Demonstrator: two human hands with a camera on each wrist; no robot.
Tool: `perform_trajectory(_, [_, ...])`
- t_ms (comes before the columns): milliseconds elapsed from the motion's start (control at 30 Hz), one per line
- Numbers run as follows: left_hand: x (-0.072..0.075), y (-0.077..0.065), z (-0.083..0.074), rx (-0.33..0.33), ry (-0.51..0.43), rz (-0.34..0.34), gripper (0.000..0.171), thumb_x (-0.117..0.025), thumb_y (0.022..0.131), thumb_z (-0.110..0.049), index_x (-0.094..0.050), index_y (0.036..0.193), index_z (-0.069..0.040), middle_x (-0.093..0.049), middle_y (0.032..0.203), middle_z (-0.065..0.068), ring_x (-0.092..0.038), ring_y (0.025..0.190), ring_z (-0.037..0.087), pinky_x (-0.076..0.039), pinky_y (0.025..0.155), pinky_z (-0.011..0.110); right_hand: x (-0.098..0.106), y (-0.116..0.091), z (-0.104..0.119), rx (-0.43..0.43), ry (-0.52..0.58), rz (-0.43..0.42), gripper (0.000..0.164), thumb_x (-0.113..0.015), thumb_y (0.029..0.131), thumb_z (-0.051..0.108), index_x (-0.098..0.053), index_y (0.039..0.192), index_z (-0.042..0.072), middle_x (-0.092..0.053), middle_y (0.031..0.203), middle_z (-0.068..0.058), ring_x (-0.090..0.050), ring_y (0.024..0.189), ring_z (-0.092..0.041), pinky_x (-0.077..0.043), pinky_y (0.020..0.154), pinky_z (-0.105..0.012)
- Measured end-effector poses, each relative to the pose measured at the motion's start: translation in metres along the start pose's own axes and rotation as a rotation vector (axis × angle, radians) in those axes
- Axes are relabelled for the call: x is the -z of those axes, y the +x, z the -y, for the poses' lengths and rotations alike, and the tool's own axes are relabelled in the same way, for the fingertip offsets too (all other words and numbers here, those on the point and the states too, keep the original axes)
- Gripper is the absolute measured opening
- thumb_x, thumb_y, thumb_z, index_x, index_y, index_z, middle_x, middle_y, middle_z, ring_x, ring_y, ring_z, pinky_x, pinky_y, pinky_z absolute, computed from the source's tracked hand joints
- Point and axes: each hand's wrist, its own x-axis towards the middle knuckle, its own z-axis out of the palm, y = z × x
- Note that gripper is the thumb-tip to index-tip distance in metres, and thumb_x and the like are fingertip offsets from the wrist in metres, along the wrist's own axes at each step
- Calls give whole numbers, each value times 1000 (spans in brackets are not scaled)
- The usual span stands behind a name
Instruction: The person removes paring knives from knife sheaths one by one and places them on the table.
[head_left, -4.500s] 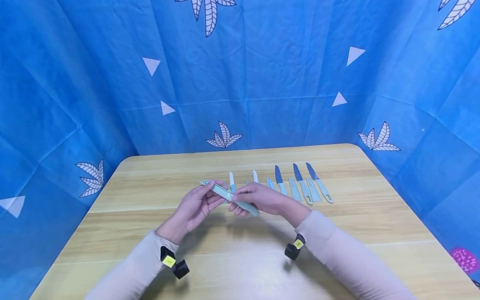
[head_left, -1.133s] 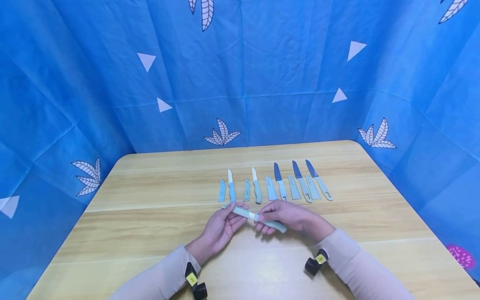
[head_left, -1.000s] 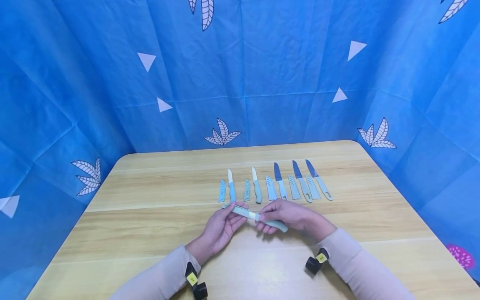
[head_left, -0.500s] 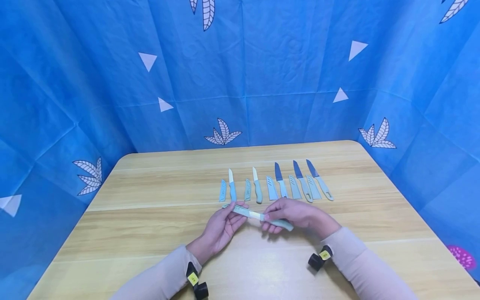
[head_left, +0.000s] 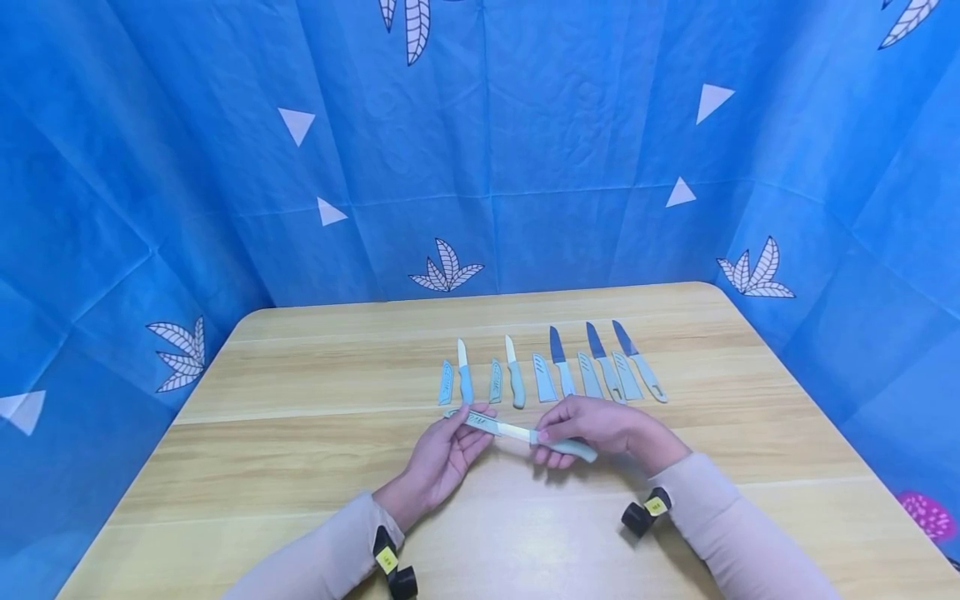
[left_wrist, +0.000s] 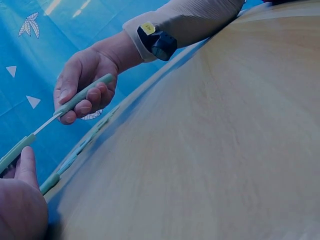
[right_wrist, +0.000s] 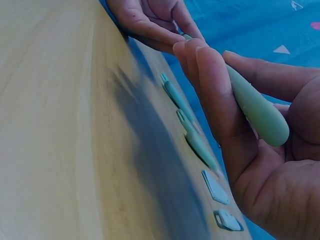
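Above the table my left hand (head_left: 437, 460) holds a pale green knife sheath (head_left: 480, 422) between thumb and fingers. My right hand (head_left: 592, 423) grips the light green handle of a paring knife (head_left: 576, 450), its thumb on the handle near the blade. Between the hands a stretch of the pale blade shows, while its tip end is hidden inside the sheath. The left wrist view shows knife (left_wrist: 84, 95) and sheath (left_wrist: 18, 152) in one line. In the right wrist view the rounded handle end (right_wrist: 262, 117) sticks out from the fingers.
Behind the hands lies a row of knives and sheaths on the wooden table (head_left: 315, 467): a white-bladed knife (head_left: 465, 375), another (head_left: 515, 375), and several dark-bladed knives (head_left: 557, 350) to the right. Sheaths (head_left: 446, 382) lie beside them. A blue curtain (head_left: 480, 150) surrounds the table.
Both hands have come nearer and to the right since the earliest frame. Lately the right hand has drawn the knife rightward, so more blade shows; the left hand has stayed almost still.
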Motion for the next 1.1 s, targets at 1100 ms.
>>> perform_trajectory(1100, [10,-2,-11,0,-8,-13,44,-43,95,-22,-32,129,4,-40,130,23,-40,119,31,-39,98,34,13,-10,2,30,-9,14,37,-56,87,16,-51,106,-15,-56,96,-35,-63,74,-25,-56,66,-34])
